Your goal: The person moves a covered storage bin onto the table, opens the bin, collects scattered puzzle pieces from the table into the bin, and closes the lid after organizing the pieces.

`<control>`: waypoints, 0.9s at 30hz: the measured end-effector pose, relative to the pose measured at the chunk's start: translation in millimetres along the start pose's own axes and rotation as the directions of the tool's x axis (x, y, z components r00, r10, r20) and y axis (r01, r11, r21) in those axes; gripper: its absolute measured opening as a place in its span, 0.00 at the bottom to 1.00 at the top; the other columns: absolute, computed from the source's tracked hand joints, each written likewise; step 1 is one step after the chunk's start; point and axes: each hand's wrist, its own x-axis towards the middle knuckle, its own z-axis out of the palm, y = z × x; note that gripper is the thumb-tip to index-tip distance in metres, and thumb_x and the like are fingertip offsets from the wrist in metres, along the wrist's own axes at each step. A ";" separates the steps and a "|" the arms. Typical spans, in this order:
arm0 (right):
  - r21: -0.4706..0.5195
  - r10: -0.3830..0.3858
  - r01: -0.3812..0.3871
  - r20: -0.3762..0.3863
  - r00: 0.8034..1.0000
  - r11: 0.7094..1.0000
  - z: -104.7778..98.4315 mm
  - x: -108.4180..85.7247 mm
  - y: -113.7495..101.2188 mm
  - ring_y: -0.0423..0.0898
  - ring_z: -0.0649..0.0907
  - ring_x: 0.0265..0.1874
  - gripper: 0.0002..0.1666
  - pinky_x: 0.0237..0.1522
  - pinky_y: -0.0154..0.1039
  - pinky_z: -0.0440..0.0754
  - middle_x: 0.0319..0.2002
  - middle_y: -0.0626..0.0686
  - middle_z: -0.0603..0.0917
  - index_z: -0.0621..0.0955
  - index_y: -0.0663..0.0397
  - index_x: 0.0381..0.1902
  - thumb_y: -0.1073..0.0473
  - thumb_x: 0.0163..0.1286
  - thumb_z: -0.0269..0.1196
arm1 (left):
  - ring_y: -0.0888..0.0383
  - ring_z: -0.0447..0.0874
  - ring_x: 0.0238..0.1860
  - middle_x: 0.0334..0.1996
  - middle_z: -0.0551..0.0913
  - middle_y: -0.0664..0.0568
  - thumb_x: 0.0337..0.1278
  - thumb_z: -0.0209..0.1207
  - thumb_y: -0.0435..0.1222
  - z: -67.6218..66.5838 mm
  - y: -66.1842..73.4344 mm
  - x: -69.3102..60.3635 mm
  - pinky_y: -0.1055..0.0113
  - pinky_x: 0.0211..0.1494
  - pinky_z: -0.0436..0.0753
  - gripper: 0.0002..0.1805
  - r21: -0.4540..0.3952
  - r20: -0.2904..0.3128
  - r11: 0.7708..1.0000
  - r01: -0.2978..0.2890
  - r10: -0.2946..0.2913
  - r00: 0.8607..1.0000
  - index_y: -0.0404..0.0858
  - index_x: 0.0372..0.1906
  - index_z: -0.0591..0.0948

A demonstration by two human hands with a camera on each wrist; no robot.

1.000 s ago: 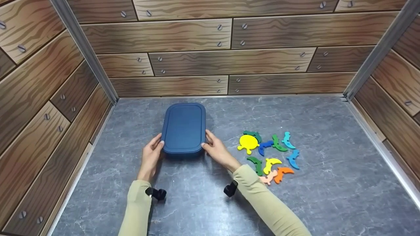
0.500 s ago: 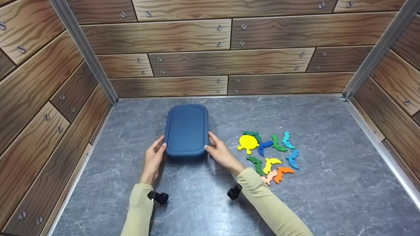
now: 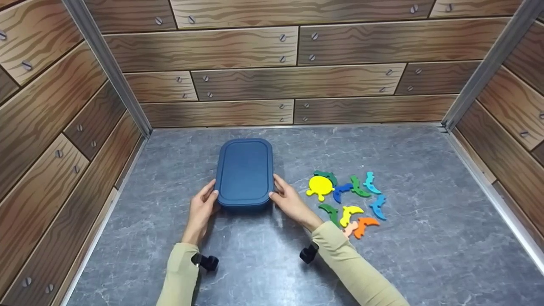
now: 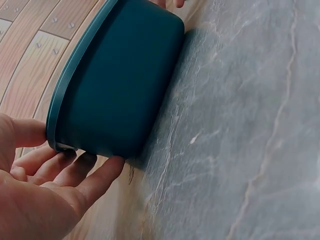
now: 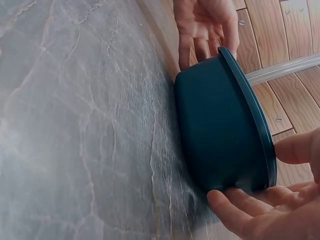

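Observation:
A blue lidded box (image 3: 245,172), rectangular with rounded corners, stands on the grey marbled surface left of the middle. My left hand (image 3: 200,212) holds its left side near the front corner. In the left wrist view, the left thumb lies at the lid's rim and the fingers (image 4: 102,180) touch the side wall below. My right hand (image 3: 293,205) grips the opposite side in the same way, its fingers (image 5: 235,210) against the wall and its thumb at the rim. The lid is on, so the inside is hidden.
Several flat animal-shaped pieces lie right of the box, among them a yellow turtle (image 3: 321,185), an orange piece (image 3: 365,226) and a light blue piece (image 3: 378,207). Wood-patterned walls (image 3: 238,80) enclose the surface at the back and sides.
The box has slid slightly to the right and toward me, with both hands moving along on its sides. The coloured pieces lie where they were.

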 end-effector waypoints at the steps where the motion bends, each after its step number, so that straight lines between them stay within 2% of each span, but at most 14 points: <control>1: -0.002 0.000 0.000 0.000 1.000 1.000 -0.5 -1.0 -0.4 0.58 0.62 0.71 0.39 0.68 0.48 0.64 0.73 0.67 0.57 0.48 0.69 0.76 0.68 0.75 0.51 | 0.45 0.69 0.66 0.69 0.67 0.38 0.73 0.51 0.33 0.2 -0.2 -0.4 0.47 0.60 0.75 0.25 0.002 0.004 1.000 -0.001 0.001 1.000 0.38 0.72 0.69; 6: -0.008 0.006 -0.006 0.008 1.000 1.000 -2.5 -5.2 0.9 0.55 0.63 0.71 0.39 0.67 0.46 0.66 0.74 0.65 0.57 0.49 0.65 0.77 0.65 0.75 0.52 | 0.44 0.68 0.67 0.69 0.67 0.37 0.73 0.51 0.32 1.7 -1.1 -3.4 0.47 0.61 0.74 0.25 0.006 0.003 1.000 -0.012 0.012 1.000 0.38 0.72 0.69; 13: -0.043 0.024 -0.023 0.014 1.000 0.999 -7.0 -11.8 0.2 0.57 0.62 0.71 0.41 0.67 0.50 0.65 0.74 0.64 0.55 0.48 0.62 0.78 0.63 0.76 0.53 | 0.48 0.69 0.66 0.68 0.68 0.37 0.72 0.51 0.32 6.6 -0.8 -8.2 0.51 0.62 0.75 0.25 0.027 -0.007 0.999 -0.036 0.036 0.999 0.37 0.71 0.69; 19: -0.076 0.045 -0.045 0.006 0.999 0.996 -9.7 -17.7 -2.1 0.56 0.62 0.71 0.40 0.66 0.48 0.67 0.75 0.63 0.55 0.49 0.60 0.78 0.61 0.76 0.53 | 0.47 0.69 0.65 0.69 0.67 0.38 0.72 0.51 0.32 9.7 -2.6 -11.4 0.53 0.64 0.73 0.25 0.007 -0.004 0.999 -0.047 0.047 0.999 0.37 0.71 0.70; 27: -0.073 0.023 -0.023 0.002 1.000 0.997 -12.8 -24.1 -1.5 0.58 0.62 0.71 0.39 0.66 0.48 0.66 0.74 0.66 0.56 0.49 0.65 0.77 0.64 0.75 0.52 | 0.47 0.65 0.69 0.70 0.66 0.38 0.72 0.52 0.30 13.0 -3.9 -16.1 0.57 0.69 0.67 0.25 0.003 0.012 0.997 -0.075 0.075 0.997 0.33 0.70 0.69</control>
